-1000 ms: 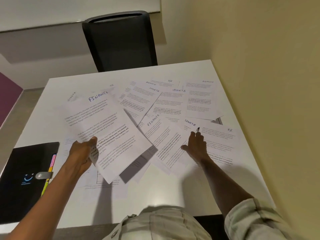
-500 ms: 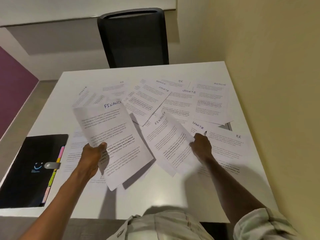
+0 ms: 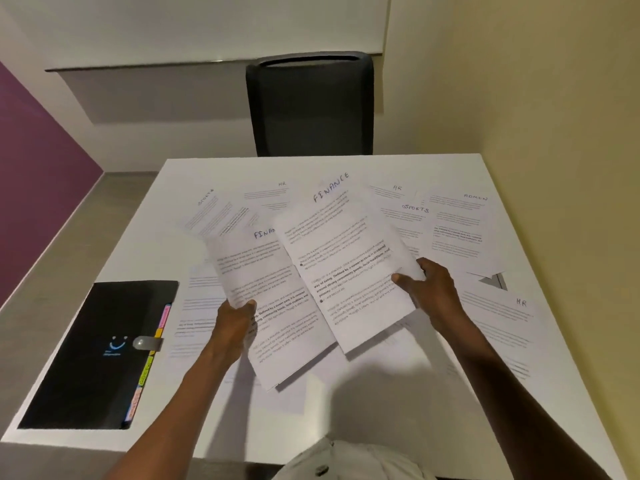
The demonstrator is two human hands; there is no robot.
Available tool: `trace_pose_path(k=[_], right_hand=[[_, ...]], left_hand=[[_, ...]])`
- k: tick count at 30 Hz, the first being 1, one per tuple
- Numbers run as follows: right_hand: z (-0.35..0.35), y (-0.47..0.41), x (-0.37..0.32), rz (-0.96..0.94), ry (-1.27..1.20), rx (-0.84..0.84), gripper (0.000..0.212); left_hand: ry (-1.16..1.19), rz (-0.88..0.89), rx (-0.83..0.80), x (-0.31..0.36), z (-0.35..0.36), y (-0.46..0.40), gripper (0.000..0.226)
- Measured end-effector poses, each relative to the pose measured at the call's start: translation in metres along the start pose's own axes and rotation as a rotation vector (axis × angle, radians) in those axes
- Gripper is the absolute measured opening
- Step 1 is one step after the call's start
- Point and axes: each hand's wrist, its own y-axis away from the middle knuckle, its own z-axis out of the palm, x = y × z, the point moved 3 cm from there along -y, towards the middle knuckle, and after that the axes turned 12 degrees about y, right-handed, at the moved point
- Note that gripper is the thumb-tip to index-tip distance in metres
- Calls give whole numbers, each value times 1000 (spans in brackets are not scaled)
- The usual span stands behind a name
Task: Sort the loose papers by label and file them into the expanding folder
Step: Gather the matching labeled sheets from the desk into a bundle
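My left hand (image 3: 232, 323) grips a sheet headed FINANCE (image 3: 263, 299) by its left edge, lifted above the table. My right hand (image 3: 429, 289) holds a second FINANCE sheet (image 3: 346, 258) by its right edge, overlapping the first one on its right side. Loose papers lie spread over the white table (image 3: 363, 403): an ADMIN sheet (image 3: 460, 230), a SPORTS sheet (image 3: 408, 216), and HR sheets (image 3: 498, 323) at the right and back. The black expanding folder (image 3: 90, 355) lies closed at the table's left front, with coloured tabs along its right edge.
A black chair (image 3: 310, 105) stands behind the table's far edge. A yellow wall runs close along the table's right side. A purple wall and grey floor lie to the left.
My right hand picked a second FINANCE sheet up off the table and carried it left, over the sheet in my left hand. The camera view has tilted up.
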Motion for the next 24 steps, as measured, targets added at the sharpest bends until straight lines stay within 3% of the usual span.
trace_pose_path(k=[5, 9, 12, 15, 18, 20, 22, 24], right_hand=[[60, 39, -29, 24, -6, -90, 34], [95, 64, -39, -6, 334, -171, 31], [102, 60, -44, -10, 422, -168, 64], [102, 48, -58, 84, 203, -157, 85], [112, 39, -62, 90, -52, -298, 68], [125, 38, -58, 74, -98, -346, 52], [133, 39, -53, 111, -112, -265, 39], [133, 39, -54, 129, -116, -138, 33]], left_hand=[[49, -147, -201, 1, -3, -5, 16], [69, -197, -427, 17, -11, -2, 28], [43, -188, -604, 26, -22, -10, 30], [28, -239, -697, 28, -29, -21, 31], [-36, -284, -747, 25, -29, -27, 33], [-33, -316, -707, 24, -25, -31, 37], [128, -387, -680, 21, -20, -34, 52], [171, -333, -664, 26, -16, -35, 59]])
